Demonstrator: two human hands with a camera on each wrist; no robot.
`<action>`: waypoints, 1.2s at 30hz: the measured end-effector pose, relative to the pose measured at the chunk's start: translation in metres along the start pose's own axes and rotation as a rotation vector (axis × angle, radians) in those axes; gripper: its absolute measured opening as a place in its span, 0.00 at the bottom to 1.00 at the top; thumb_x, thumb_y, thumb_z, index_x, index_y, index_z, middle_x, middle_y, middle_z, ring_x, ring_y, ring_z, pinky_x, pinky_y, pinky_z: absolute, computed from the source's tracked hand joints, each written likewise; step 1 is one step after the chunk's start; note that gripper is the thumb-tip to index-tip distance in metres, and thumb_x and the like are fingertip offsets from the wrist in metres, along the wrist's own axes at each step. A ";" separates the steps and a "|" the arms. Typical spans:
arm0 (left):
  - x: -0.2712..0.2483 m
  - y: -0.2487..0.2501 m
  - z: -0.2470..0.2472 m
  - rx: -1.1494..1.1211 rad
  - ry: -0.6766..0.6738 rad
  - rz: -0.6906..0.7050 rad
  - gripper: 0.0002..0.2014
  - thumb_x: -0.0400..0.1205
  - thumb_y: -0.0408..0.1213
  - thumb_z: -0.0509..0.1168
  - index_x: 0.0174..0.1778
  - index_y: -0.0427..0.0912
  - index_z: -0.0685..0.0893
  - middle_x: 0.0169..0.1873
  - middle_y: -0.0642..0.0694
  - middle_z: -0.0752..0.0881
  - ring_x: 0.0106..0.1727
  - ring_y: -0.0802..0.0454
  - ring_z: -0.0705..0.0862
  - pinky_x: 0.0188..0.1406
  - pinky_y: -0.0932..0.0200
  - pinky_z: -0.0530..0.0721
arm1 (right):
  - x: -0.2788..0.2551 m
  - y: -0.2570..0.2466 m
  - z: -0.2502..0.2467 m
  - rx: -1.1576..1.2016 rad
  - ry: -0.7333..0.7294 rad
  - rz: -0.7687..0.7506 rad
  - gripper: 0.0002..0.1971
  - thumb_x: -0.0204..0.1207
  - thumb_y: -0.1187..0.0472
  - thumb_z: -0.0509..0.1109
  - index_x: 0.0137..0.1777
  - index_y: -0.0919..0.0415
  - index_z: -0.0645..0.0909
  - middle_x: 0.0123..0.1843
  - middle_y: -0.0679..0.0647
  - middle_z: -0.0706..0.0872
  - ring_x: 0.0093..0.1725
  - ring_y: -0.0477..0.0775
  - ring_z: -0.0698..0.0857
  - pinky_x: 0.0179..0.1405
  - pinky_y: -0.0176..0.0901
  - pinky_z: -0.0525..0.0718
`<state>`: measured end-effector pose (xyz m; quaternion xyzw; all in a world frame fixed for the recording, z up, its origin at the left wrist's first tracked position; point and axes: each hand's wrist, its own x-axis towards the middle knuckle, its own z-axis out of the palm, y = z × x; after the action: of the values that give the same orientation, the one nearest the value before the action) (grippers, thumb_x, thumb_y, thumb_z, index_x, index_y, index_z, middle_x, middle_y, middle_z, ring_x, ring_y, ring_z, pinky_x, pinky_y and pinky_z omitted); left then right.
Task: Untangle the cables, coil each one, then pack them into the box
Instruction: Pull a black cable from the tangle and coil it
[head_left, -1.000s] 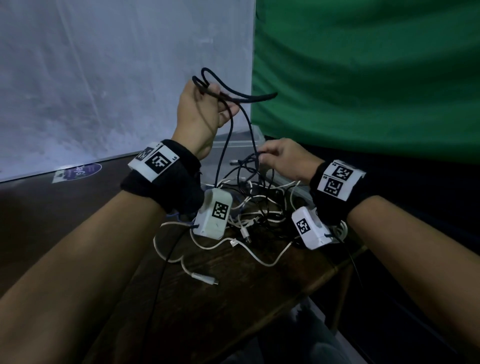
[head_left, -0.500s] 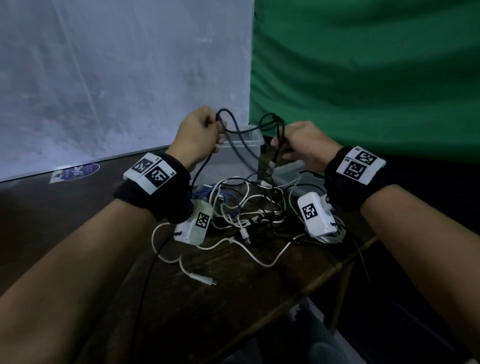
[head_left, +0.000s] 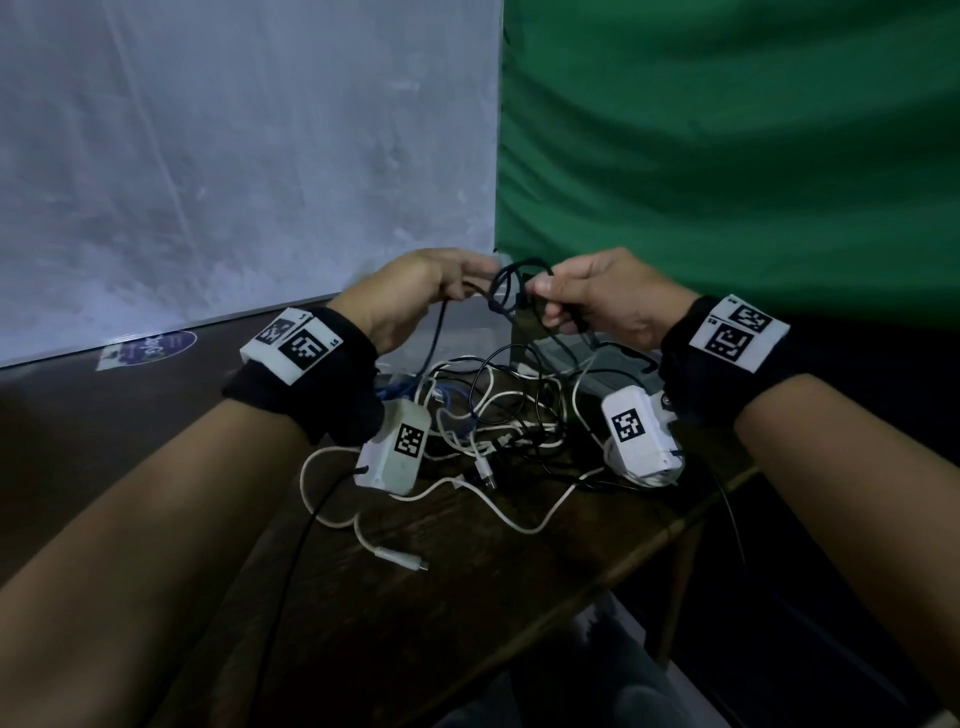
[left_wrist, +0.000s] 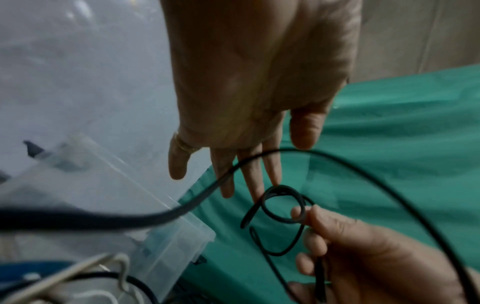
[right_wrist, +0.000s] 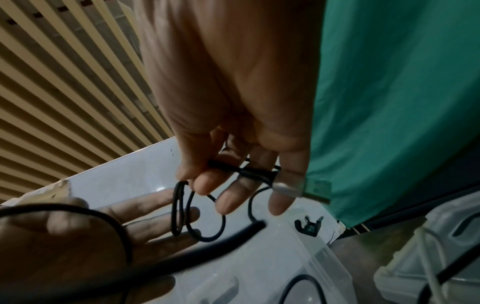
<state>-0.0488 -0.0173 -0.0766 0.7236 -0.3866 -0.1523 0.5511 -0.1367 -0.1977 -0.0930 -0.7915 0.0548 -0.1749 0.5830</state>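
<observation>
Nearest, on the dark wooden table (head_left: 467, 597): loose end of a white cable (head_left: 400, 558), plug pointing right, cord snaking back toward the heap.

Further in, between the two forearms: tangled pile of cables (head_left: 498, 415), white, black and some blue strands crossing one another, resting on the tabletop.

Above the pile, both hands raised and close together. Right hand (head_left: 605, 301) curled, thumb and forefinger pinching small loops of a thin black cable (head_left: 511, 283); in the right wrist view more of the cable (right_wrist: 244, 171) is clamped across the other fingers (right_wrist: 228, 197). Left wrist view shows the same small loops (left_wrist: 283, 203) held at the right fingertips.

Left hand (head_left: 415, 296) with fingers straight and spread in the left wrist view (left_wrist: 259, 82), fingertips (left_wrist: 275, 170) reaching to the top of the loops. A run of the black cable crosses the palm; cannot tell whether it bears on the skin. Grip slack, nothing pinched. From the left hand a strand drops down into the pile.

Behind the hands: clear plastic box (head_left: 457, 338), standing at the far side of the pile; one black cable loop (right_wrist: 303, 288) lies across its clear plastic in the right wrist view.

Farthest: grey-white board (head_left: 234, 156) on the left, green cloth (head_left: 727, 156) on the right.
</observation>
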 end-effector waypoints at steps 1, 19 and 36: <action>-0.001 0.001 0.000 -0.052 -0.032 -0.033 0.23 0.78 0.25 0.49 0.64 0.38 0.82 0.58 0.44 0.86 0.59 0.56 0.82 0.62 0.64 0.66 | 0.000 0.000 -0.001 0.008 0.001 -0.003 0.04 0.78 0.65 0.69 0.43 0.65 0.84 0.27 0.54 0.79 0.28 0.49 0.79 0.31 0.39 0.76; 0.007 -0.006 0.009 -0.276 0.152 0.210 0.06 0.84 0.28 0.62 0.46 0.43 0.81 0.27 0.51 0.88 0.30 0.59 0.85 0.33 0.66 0.85 | -0.001 0.006 -0.012 -0.358 0.102 -0.037 0.11 0.79 0.67 0.68 0.38 0.53 0.83 0.31 0.52 0.83 0.22 0.43 0.74 0.16 0.31 0.69; 0.010 -0.016 0.011 -0.256 0.235 -0.078 0.07 0.88 0.40 0.51 0.44 0.48 0.69 0.38 0.50 0.86 0.32 0.56 0.88 0.33 0.57 0.83 | -0.005 0.002 -0.008 -0.160 0.057 -0.080 0.12 0.83 0.55 0.63 0.50 0.58 0.87 0.33 0.46 0.80 0.31 0.48 0.74 0.25 0.36 0.66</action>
<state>-0.0433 -0.0303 -0.0930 0.6748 -0.2688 -0.1359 0.6737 -0.1441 -0.2035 -0.0941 -0.8318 0.0533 -0.2156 0.5087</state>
